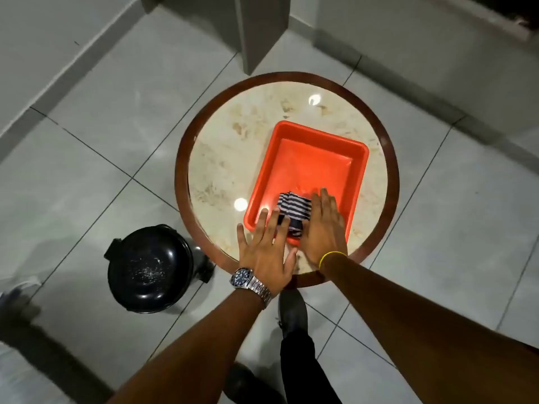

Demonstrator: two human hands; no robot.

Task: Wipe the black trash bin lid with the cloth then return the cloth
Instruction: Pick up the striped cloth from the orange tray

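- Grey tiled floor [87,147] with dark grout lines, under everything.
- Round side table [390,158]: pale marble top, dark wooden rim.
- Orange plastic tray [309,158] on the tabletop, right of centre, near edge close to the rim.
- Black trash bin lid [148,266], domed and glossy, speckled at its centre, on the bin standing on the floor just left of the table.
- Left hand [267,255], wristwatch [248,282] on the wrist, fingers spread flat, fingertips touching the cloth's left edge.
- Right hand [323,228], yellow band [331,257] at the wrist, fingers together, pressed against the cloth's right side.
- Striped cloth [293,209], folded, in the tray's near corner, between the 2 hands, not gripped.
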